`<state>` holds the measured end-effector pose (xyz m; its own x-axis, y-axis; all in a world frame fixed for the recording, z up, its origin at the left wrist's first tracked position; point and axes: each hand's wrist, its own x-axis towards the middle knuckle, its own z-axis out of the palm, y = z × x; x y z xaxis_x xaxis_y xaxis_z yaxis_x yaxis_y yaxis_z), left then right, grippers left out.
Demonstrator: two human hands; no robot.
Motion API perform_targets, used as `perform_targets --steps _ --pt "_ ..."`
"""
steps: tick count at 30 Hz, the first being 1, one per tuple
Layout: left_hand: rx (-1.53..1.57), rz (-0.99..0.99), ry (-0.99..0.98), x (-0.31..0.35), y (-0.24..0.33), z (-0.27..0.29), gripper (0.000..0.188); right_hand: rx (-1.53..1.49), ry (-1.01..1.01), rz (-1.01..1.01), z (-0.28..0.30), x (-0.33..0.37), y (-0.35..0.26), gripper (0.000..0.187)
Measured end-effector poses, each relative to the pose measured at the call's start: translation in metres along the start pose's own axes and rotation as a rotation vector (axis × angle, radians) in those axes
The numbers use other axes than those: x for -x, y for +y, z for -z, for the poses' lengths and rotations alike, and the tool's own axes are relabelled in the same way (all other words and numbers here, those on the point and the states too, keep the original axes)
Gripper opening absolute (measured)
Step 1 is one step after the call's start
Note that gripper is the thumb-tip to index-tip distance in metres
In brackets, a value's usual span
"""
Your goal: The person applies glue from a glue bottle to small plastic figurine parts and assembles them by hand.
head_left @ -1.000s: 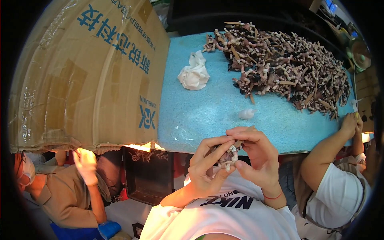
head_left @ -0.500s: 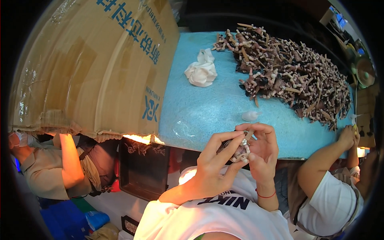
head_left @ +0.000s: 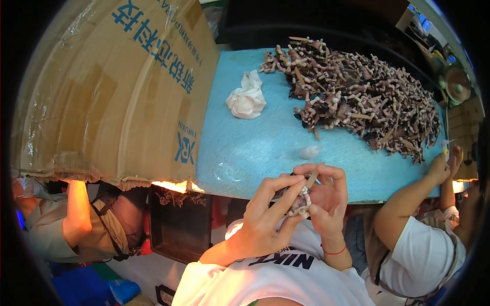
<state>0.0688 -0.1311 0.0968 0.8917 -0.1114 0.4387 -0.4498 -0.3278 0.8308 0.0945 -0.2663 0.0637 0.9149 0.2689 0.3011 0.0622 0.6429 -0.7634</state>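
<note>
A small doll-like figurine (head_left: 300, 205), brownish with pale limbs and a flat tan blade-shaped piece, is held over the near table edge. My left hand (head_left: 269, 211) grips it between thumb and fingers, partly covering it. Curled around its other side, my right hand (head_left: 331, 201) has its thumb against the pale lower part and fingertips near the tan piece. Just beyond my hands lies a small whitish translucent bottle (head_left: 310, 152). A large pile of similar figurines (head_left: 357, 102) spreads over the far right of the table.
The blue tabletop (head_left: 245, 153) bears a crumpled white tissue (head_left: 247, 97). On the left stands a big cardboard box (head_left: 112, 102). Below the edge is a dark tray (head_left: 178, 229) with some pieces. People work at left (head_left: 76, 219) and right (head_left: 413, 245); the right one's hands hold something small.
The view has shifted slightly. In my hands the figurine has turned a little, and its tan blade-shaped piece now shows more plainly, standing up between my fingers.
</note>
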Motion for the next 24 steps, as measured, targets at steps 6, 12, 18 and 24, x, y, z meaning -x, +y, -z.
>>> perform_targets --steps 6,12,18,24 --pt "0.005 -0.179 -0.042 0.001 -0.007 0.005 0.051 0.062 -0.091 0.167 -0.001 0.002 0.005 0.051" --pt "0.06 -0.232 -0.05 0.001 -0.012 0.004 0.047 0.083 -0.078 0.207 -0.004 0.004 0.005 0.05" --pt "0.077 0.001 -0.016 0.004 -0.013 -0.001 0.039 0.171 0.054 0.05 -0.008 0.001 -0.001 0.053" --pt "0.854 0.35 -0.002 0.005 -0.023 -0.006 0.041 0.412 0.062 -0.032 -0.003 0.0 -0.015 0.058"
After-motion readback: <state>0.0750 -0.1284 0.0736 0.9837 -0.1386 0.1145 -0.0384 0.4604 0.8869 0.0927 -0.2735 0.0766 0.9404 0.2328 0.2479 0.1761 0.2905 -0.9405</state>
